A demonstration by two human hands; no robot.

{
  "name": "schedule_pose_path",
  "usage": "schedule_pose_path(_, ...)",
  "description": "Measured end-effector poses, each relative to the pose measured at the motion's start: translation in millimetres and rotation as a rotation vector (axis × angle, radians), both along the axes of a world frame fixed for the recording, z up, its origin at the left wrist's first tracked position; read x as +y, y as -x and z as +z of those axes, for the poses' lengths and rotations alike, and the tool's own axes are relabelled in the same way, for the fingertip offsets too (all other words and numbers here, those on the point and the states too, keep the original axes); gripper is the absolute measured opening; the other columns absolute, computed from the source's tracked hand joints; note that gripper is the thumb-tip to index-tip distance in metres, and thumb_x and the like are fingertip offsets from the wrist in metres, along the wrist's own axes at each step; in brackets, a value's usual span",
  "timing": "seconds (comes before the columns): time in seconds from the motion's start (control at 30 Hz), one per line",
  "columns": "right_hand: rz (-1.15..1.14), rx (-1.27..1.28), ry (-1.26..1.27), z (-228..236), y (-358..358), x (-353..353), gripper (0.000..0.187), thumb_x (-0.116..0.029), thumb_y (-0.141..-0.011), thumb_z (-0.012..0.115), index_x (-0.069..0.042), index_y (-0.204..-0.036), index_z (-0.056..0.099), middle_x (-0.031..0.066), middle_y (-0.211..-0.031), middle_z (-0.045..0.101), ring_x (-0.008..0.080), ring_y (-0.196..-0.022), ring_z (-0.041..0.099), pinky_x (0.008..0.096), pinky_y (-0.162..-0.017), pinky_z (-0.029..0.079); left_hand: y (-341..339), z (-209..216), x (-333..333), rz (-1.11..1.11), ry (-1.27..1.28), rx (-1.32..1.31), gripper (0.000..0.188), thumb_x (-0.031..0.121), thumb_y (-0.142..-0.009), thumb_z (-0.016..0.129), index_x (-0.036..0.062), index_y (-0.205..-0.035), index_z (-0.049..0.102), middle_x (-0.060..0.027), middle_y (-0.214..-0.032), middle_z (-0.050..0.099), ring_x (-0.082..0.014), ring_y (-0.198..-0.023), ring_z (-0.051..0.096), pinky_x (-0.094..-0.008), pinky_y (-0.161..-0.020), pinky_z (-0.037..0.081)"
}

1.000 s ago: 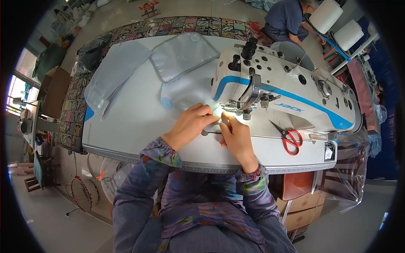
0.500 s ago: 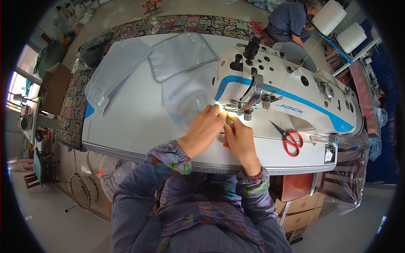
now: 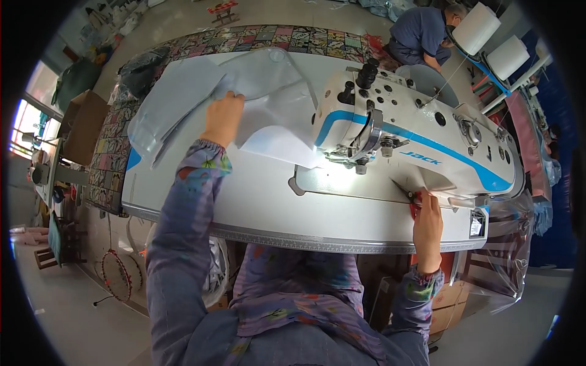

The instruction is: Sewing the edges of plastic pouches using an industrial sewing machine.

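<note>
My left hand (image 3: 223,118) is closed on the edge of a translucent grey-white plastic piece (image 3: 281,137), left of the sewing machine head. The piece lifts and bends, its near edge reaching toward the lit needle area. Beside that hand lies a stack of similar plastic sheets (image 3: 168,100). At the right, my right hand (image 3: 428,227) grips the red handles of a pair of scissors (image 3: 404,190), whose dark blades point up and left on the table. The white and blue sewing machine (image 3: 421,137) stands between the hands, and its needle is too small to make out.
A ruler strip (image 3: 305,245) runs along the near edge of the white table (image 3: 165,189). White thread cones (image 3: 476,27) stand at the far right. Beyond the machine a person (image 3: 418,33) crouches. Patterned cloth (image 3: 299,38) lies behind the table, and an open carton (image 3: 82,128) stands at the left.
Both hands have left the needle area. My left hand has moved left and away, pulling the plastic piece out and up. My right hand has gone right and taken hold of the scissors.
</note>
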State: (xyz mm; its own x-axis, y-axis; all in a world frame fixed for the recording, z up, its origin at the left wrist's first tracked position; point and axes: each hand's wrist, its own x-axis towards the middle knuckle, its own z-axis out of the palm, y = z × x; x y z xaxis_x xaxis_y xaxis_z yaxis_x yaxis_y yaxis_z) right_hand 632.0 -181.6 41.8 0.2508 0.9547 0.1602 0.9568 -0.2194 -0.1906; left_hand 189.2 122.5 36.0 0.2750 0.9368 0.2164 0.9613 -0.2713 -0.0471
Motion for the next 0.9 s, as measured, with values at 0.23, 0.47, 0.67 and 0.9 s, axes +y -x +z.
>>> schedule_pose_path(0.23, 0.142, 1.048, 0.159, 14, 58, -8, 0.049, -0.004, -0.092, 0.069, -0.002, -0.14, 0.061, 0.0157, -0.116, 0.071, 0.0231, -0.093, 0.07, 0.033, -0.078, 0.057, 91, 119, -72, 0.043, -0.497, -0.253, 0.025, 0.01, -0.096, 0.061, 0.0136, -0.114, 0.078, -0.0146, -0.101, 0.071, -0.0385, -0.086, 0.071, -0.0471, -0.077, 0.057)
schedule_pose_path(0.47, 0.682, 1.999, 0.437, 16, 227, 32, 0.073, -0.04, -0.106, 0.068, -0.003, -0.161, 0.038, 0.012, -0.13, 0.065, 0.0149, -0.101, 0.065, 0.0289, -0.088, 0.055, 144, 178, -181, 0.096, -0.316, -0.249, 0.026, 0.001, -0.093, 0.065, 0.0064, -0.113, 0.079, -0.016, -0.097, 0.071, -0.0366, -0.085, 0.071, -0.0433, -0.077, 0.055)
schedule_pose_path(0.67, 0.615, 1.825, 0.32, 15, 327, 83, 0.069, -0.052, -0.114, 0.048, -0.003, -0.161, 0.035, 0.0077, -0.122, 0.056, 0.0153, -0.103, 0.061, 0.0342, -0.094, 0.055, 153, 168, -214, 0.182, -0.284, -0.289, 0.026, 0.0, -0.093, 0.065, 0.0069, -0.115, 0.079, -0.0162, -0.096, 0.069, -0.0354, -0.084, 0.069, -0.0419, -0.074, 0.054)
schedule_pose_path(0.9, 0.524, 1.689, 0.252, 17, 314, 66, 0.052, -0.037, -0.114, 0.055, 0.001, -0.149, 0.049, 0.0012, -0.085, 0.055, 0.0091, -0.061, 0.056, 0.0247, -0.06, 0.05, 182, 91, -260, 0.268, -0.261, -0.345, 0.025, -0.001, -0.094, 0.064, 0.0055, -0.113, 0.08, -0.0145, -0.102, 0.071, -0.0343, -0.086, 0.071, -0.0409, -0.075, 0.054)
